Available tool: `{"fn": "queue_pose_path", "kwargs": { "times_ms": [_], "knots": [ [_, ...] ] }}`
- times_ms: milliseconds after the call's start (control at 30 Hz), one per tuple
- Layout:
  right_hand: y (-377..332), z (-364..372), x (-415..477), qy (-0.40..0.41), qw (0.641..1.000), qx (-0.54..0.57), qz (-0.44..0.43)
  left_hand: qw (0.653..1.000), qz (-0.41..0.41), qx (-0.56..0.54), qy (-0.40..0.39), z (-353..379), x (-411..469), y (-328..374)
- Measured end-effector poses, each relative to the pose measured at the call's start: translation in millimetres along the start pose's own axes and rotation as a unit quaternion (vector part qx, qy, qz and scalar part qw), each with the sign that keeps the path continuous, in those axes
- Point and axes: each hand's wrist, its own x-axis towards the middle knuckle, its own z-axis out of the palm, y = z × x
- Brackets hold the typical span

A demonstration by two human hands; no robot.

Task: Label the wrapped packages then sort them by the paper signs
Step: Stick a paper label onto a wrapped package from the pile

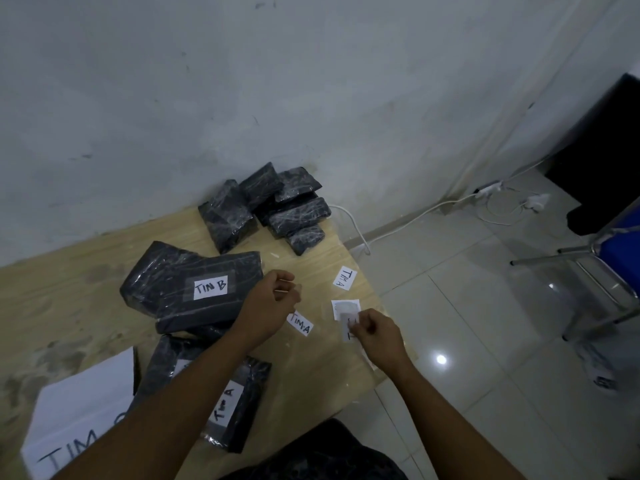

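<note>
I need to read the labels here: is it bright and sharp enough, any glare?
Head view: dim, bluish light; the TIM B label reads clearly; the slip at the right hand is blurred; one glare spot on the floor tiles; wide-angle bending at the edges.

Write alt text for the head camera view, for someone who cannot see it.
Over a wooden table, a person's right hand pinches a small paper label while the left hand holds what looks like a clear tape strip. Two loose TIM A labels lie nearby, beside a black TIM B package, with an unlabelled pile by the wall.
</note>
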Motion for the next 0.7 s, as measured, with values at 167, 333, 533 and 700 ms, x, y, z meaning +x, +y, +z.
{"fn": "queue_pose_path", "kwargs": {
  "times_ms": [167,333,533,700],
  "knots": [
    [-37,-3,32,0.021,0.995,0.1,-0.003,0.999,0.006,-0.027,0.041,-13,14,20],
    [-75,4,73,-0.011,0.985,0.169,-0.012,0.995,0.006,-0.07,0.074,-36,39,35],
    [-123,27,124,-0.072,0.977,0.201,-0.021,0.987,-0.008,-0.069,0.147,-67,67,46],
    [-179,62,163,-0.142,0.962,0.232,-0.017,0.977,-0.018,-0.038,0.208,-97,88,45]
  ]
}}
